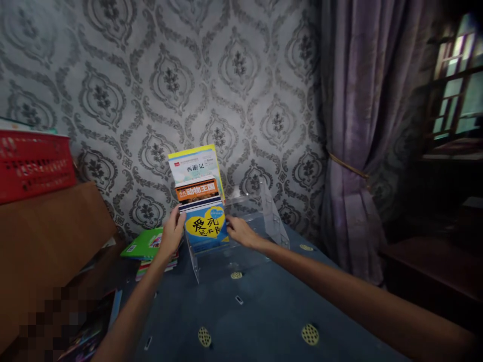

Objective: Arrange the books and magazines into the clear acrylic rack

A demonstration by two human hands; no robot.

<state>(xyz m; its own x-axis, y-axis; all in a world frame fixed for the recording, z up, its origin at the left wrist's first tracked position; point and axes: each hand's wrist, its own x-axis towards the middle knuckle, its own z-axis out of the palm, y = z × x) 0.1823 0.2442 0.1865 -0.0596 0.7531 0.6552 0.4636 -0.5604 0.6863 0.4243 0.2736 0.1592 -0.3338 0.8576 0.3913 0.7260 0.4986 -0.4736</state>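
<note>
A blue book with a yellow heart on its cover [204,227] stands nearly upright at the front of a transparent plastic rack [272,213]. My left hand [174,229] grips its left edge, fingers closed and partly hidden. At the right edge, the curled fingers of my right hand [240,232] close on the same book. Right behind it show the top edges of several books, one with an orange cover [196,191]. Farther back rises a taller pale book with a yellow border [196,163]. The rack's right part holds no books.
A green book [141,243] lies on a small pile left of the rack. Further left stand a cardboard box [53,236] and a red basket [35,163]. Patterned dark-blue cloth [271,301] covers the surface. Behind are a papered wall and a purple curtain [362,110].
</note>
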